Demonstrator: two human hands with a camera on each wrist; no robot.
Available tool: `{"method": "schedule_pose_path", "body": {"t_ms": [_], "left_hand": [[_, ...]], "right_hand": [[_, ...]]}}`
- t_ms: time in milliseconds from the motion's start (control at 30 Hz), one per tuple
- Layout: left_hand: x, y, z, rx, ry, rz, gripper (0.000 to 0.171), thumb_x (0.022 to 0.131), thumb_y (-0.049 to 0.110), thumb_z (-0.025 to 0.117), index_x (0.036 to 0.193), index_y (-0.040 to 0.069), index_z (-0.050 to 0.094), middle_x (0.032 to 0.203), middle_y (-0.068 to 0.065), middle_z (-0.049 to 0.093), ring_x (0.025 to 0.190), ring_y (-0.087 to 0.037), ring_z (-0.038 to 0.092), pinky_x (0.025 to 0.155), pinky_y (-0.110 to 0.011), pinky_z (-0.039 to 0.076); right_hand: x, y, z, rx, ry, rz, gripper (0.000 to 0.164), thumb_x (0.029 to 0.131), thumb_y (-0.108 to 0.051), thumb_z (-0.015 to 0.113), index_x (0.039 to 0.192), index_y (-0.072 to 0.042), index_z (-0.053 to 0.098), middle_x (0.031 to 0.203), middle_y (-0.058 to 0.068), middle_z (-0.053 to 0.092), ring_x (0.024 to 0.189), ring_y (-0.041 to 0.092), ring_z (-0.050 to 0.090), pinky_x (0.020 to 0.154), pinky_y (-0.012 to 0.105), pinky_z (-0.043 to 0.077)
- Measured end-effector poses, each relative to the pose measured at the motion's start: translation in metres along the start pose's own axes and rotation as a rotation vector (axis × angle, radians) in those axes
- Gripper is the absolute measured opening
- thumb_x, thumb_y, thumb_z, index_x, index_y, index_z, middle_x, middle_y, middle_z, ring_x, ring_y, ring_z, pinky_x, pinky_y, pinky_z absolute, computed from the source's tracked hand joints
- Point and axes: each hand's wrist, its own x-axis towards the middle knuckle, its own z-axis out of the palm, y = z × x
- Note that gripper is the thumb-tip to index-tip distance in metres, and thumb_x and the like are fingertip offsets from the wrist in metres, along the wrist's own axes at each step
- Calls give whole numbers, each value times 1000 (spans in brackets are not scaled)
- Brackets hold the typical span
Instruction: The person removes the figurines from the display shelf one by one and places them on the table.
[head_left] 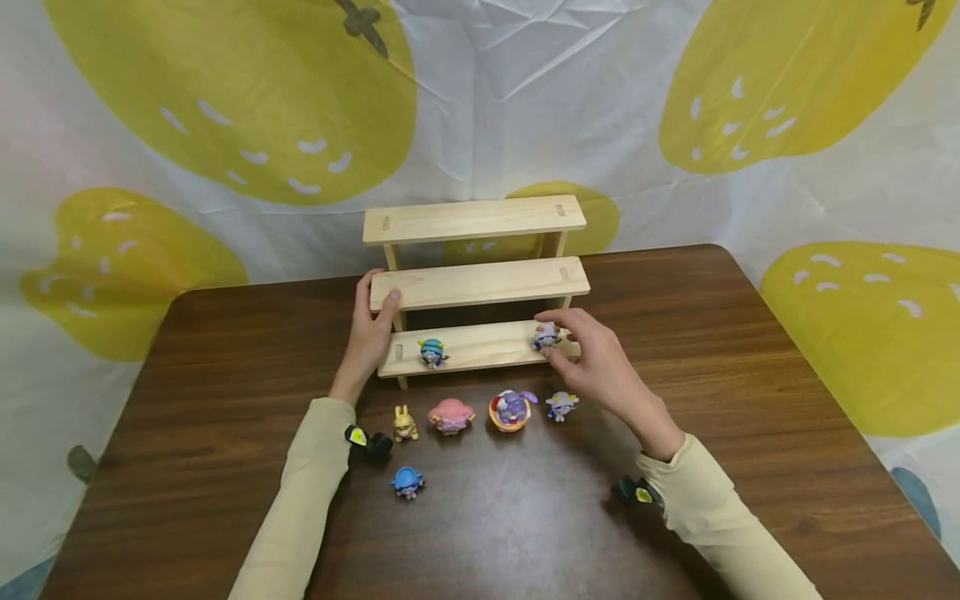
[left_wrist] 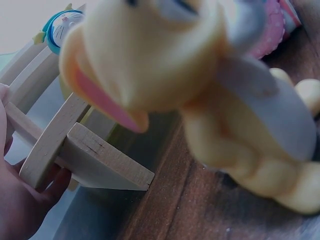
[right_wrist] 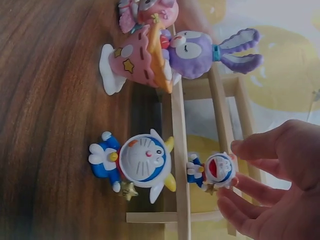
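A three-tier wooden display stand (head_left: 480, 283) stands at the back of the table. My left hand (head_left: 367, 337) grips the left end of its middle shelf, thumb on top. At the right end of the lowest shelf is a small white-and-blue cat figurine (right_wrist: 220, 169) with a red open mouth. The fingertips and thumb of my right hand (head_left: 600, 362) pinch it about the head, its feet at the board. A figurine in a teal hat (head_left: 432, 352) stands toward the left of that shelf.
On the table before the stand are a yellow rabbit figurine (head_left: 405, 423), a pink figurine (head_left: 452, 416), a purple rabbit in a cup (head_left: 512, 410) and a white-horned cat figurine (head_left: 561, 406). A blue-hatted figurine (head_left: 407, 482) is nearer. A lemon-print cloth (head_left: 480, 100) hangs behind.
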Motion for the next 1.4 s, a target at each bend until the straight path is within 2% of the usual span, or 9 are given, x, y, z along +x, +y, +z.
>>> {"method": "schedule_pose_path", "body": {"t_ms": [233,300,633,767,1033,1400], "left_hand": [[-13,30,2,8,-10,-15,54,108,17,46,156,2,25,154,-26,35,137,-34,38,117,-45,30],[-15,35,2,11,-11,-15,54,108,17,46,156,2,25,154,-26,35,138,-34,38,117,-45,29],[-15,34,2,4,-11,-22,54,108,18,46,156,3,25,155,-25,34,139,-35,38,118,-46,29],[-15,33,2,3,-12,-27,54,108,18,46,156,4,25,155,-25,34,139,-35,38,118,-46,29],[-15,34,2,5,-12,-17,54,108,18,47,155,3,26,154,-26,35,138,-35,38,118,-46,29],[-15,34,2,-9,-14,-15,54,108,18,47,155,3,26,154,-26,35,135,-34,39,115,-45,31]], "right_hand": [[2,4,6,19,-6,48,39,85,6,72,122,0,66,116,18,68,103,32,67,87,47,57],[2,5,8,13,-2,51,37,84,7,72,120,1,66,113,19,69,101,32,68,86,47,57],[4,9,14,24,-2,102,28,88,7,69,115,-1,67,106,16,70,96,29,68,82,44,58],[3,8,14,38,16,98,27,88,7,69,114,-1,67,105,16,69,96,29,68,82,43,58],[2,0,11,63,66,42,29,88,8,69,115,-1,68,106,14,69,95,28,69,78,42,59],[4,-26,5,94,90,-73,30,90,4,71,119,-2,67,111,11,70,97,26,70,80,38,59]]}}
